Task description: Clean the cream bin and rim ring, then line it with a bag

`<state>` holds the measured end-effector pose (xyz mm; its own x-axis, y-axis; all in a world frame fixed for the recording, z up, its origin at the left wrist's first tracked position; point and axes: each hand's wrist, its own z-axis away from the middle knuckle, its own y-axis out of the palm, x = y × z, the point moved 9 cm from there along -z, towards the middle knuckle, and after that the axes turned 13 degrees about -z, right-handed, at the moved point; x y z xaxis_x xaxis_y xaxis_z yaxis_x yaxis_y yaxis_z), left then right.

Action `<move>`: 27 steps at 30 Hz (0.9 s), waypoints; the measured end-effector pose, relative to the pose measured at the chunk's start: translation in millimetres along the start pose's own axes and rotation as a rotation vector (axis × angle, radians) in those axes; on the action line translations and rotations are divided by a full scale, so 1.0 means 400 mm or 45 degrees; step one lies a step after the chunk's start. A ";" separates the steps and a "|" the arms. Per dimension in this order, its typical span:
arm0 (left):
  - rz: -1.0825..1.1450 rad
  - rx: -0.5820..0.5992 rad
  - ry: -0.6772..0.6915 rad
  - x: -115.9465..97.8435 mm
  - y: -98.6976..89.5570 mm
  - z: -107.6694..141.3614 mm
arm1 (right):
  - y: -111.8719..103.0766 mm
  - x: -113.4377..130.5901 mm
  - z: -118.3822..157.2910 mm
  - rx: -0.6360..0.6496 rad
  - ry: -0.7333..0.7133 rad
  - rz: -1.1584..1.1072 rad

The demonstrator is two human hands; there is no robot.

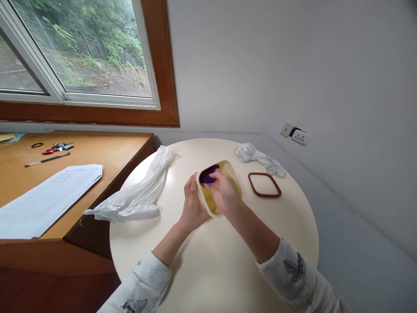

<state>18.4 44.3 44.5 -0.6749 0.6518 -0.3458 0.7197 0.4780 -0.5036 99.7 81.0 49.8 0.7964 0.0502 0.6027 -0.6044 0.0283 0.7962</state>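
A pale yellow, square-rimmed container (235, 176) is tilted above the round cream table (208, 269), its opening facing me. My left hand (193, 203) is closed round its left side and underside. Inside the opening, my right hand (223, 190) pinches a dark purple item (207, 175), which looks soft, near the upper left wall. The right fingertips are partly hidden by the hand and the purple item. To the right of the container, a brownish-red square ring (250, 184) lies flat on the table.
A flattened white plastic bag (138, 195) lies at the table's left edge. Another, crumpled bag (246, 152) is at the back right. On the wooden desk (114, 150) at left are papers (48, 198), a pen (47, 160) and keys (58, 147). A wall socket (301, 137) is at right.
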 end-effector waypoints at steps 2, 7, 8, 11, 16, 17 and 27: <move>0.015 0.001 0.001 0.000 -0.003 -0.002 | -0.008 -0.026 -0.016 -0.010 0.095 0.084; 0.030 0.047 -0.024 0.008 -0.006 -0.007 | -0.009 -0.022 -0.004 0.155 0.114 0.627; 0.032 0.057 -0.036 0.012 -0.006 -0.008 | 0.000 -0.013 0.006 0.246 0.082 0.805; 0.053 0.093 -0.082 0.022 -0.005 -0.011 | 0.010 -0.006 0.039 0.522 0.095 1.371; 0.099 0.231 -0.074 0.016 0.012 -0.009 | -0.039 -0.032 0.052 0.727 0.378 1.963; 0.106 0.257 -0.066 0.013 0.015 -0.008 | -0.051 -0.037 0.046 0.722 0.431 2.031; 0.199 0.322 -0.006 0.021 0.024 -0.006 | -0.115 -0.071 -0.040 0.432 0.484 2.107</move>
<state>20.1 55.9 38.4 -0.5603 0.7030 -0.4381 0.7519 0.2097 -0.6251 104.3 94.2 -4.7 -0.6921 0.0220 0.7215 -0.6388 -0.4840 -0.5981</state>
